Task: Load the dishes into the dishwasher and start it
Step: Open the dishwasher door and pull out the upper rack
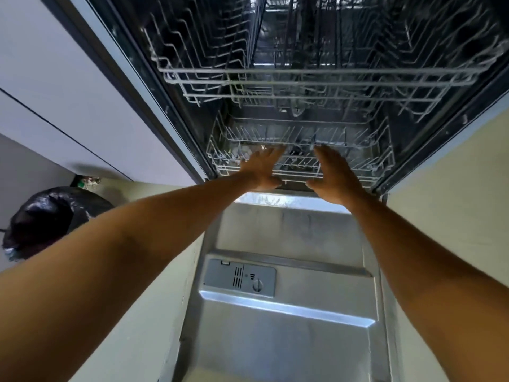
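The dishwasher stands open, its steel door (pixel 289 326) folded down flat below me. The white wire lower rack (pixel 366 161) sits inside the tub, and the upper rack (pixel 303 75) is pulled partway out above it. No dishes show in either rack. My left hand (pixel 261 169) and my right hand (pixel 334 175) reach in side by side at the front edge of the lower rack. Both have fingers spread, thumbs pointing inward, and neither holds anything. Whether the palms touch the rack's front wire I cannot tell.
A detergent dispenser (pixel 239 277) is set in the door's inner face. A black rubbish bag (pixel 46 216) lies on the floor to the left. White cabinet fronts (pixel 55 92) flank the dishwasher on the left, a pale wall (pixel 454 175) on the right.
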The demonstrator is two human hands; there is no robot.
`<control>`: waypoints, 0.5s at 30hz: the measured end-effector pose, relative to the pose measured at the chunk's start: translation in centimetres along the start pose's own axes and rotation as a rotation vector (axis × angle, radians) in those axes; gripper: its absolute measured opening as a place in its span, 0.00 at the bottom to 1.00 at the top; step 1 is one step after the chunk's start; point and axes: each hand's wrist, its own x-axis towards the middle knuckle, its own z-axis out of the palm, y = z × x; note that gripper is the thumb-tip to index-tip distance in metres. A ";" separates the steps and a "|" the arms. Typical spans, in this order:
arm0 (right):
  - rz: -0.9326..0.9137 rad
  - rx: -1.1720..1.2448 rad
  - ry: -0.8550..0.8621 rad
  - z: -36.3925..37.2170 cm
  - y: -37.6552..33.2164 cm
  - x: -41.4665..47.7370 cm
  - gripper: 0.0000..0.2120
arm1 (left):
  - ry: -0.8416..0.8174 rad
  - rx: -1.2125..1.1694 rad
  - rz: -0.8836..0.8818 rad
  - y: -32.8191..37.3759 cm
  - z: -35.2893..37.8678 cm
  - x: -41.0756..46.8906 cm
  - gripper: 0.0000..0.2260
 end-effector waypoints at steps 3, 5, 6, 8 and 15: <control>-0.039 -0.045 -0.047 2.2 -1.0 0.2 0.43 | -0.007 -0.091 -0.039 1.2 1.0 0.2 0.46; 0.007 -0.089 0.017 3.0 -1.9 -0.2 0.43 | -0.008 -0.101 -0.051 1.6 1.0 0.1 0.45; 0.044 -0.101 0.043 2.8 -2.4 -0.3 0.45 | -0.019 -0.086 -0.048 1.7 0.9 0.0 0.44; 0.098 -0.088 0.020 2.3 -3.2 -0.4 0.47 | -0.047 -0.065 -0.046 1.9 0.9 -0.6 0.42; 0.174 -0.121 -0.221 2.9 -5.6 -6.7 0.42 | -0.102 -0.130 -0.114 2.8 3.4 -6.9 0.44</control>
